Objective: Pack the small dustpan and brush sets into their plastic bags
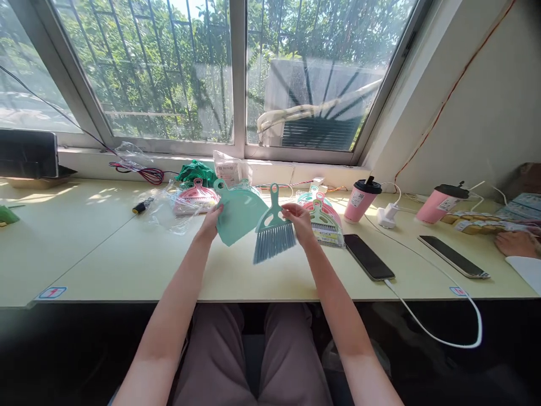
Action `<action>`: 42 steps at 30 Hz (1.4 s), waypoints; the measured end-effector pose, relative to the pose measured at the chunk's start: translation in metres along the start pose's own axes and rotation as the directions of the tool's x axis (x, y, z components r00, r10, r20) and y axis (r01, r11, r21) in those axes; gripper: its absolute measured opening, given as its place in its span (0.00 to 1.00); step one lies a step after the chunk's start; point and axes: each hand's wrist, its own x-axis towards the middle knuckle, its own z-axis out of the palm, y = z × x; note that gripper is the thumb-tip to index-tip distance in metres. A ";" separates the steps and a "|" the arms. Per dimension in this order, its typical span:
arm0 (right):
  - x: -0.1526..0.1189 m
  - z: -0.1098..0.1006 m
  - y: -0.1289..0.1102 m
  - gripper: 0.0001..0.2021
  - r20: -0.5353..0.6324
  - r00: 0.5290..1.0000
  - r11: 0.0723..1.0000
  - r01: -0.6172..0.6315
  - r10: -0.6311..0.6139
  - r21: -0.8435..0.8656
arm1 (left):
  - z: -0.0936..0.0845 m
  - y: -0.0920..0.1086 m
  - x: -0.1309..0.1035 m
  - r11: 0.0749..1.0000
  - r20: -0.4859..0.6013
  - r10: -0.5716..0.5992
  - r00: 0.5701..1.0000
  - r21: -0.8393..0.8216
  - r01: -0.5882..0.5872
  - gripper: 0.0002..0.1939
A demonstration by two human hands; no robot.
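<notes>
My left hand (211,221) grips the left edge of a mint-green dustpan (240,213), held up over the table. In my right hand (299,220) is a matching hand brush (274,234), its grey-blue bristles pointing down. The brush is tilted and its head overlaps the dustpan's right side in this view; whether they touch I cannot tell. Behind my left hand lies a pink dustpan set (196,198) beside clear plastic wrapping (171,211). Just right of my right hand are several packaged dustpan and brush sets (325,223) in pink and green.
Two pink lidded cups (362,200), (442,204) stand to the right. A phone (368,256) with a white cable lies near a second phone (453,256). A white plug adapter (387,215), a green bag (196,172) and a screwdriver (142,206) sit farther back. Another person's hand (518,244) rests far right.
</notes>
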 end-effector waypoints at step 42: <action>-0.001 0.011 0.029 0.31 0.176 0.933 0.944 -0.326 0.314 0.044 | 0.054 -0.018 -0.031 0.978 0.298 0.037 0.954 0.187 -0.096 0.26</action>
